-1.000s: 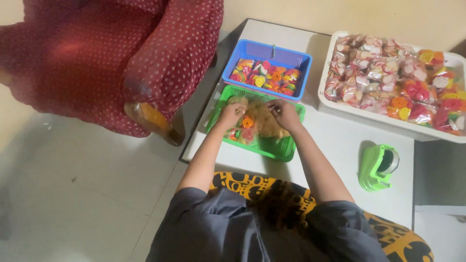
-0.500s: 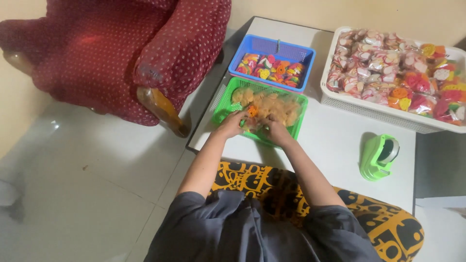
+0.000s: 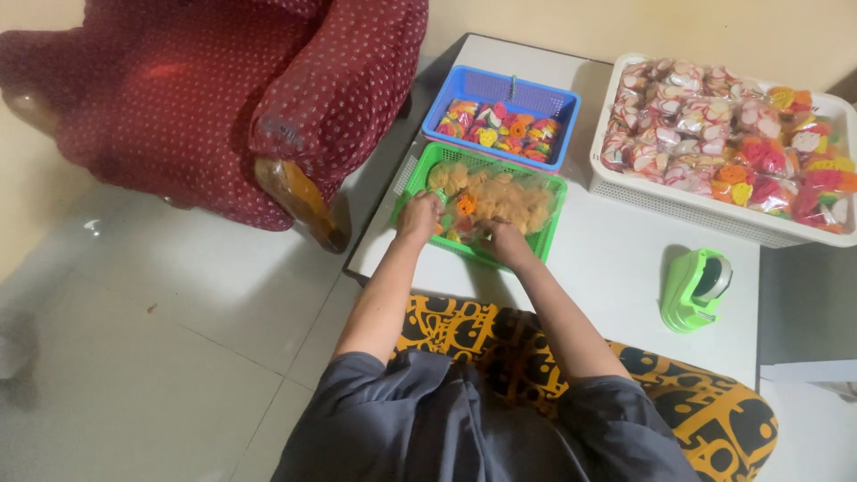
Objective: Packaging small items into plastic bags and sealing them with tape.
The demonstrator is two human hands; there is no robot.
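Both hands reach into a green basket (image 3: 546, 234) that sits on a white table (image 3: 616, 268) right in front of the person. The left hand (image 3: 420, 217) is curled at the near left edge of the basket, its fingers closed around small coloured pieces, though what exactly it grips cannot be told. The right hand (image 3: 505, 238) rests just beside it at the basket's near rim, fingers bent down among the contents; whether it holds anything cannot be told. Between the two hands lies an orange piece (image 3: 466, 205), and beyond them a heap of pale tan snacks (image 3: 509, 198). Just past the green basket stands a blue basket (image 3: 509, 89) of bright sweets. Well to the right of the right hand sits a green tape dispenser (image 3: 696, 289), and beyond that a white tray (image 3: 678, 207) of packed sweets.
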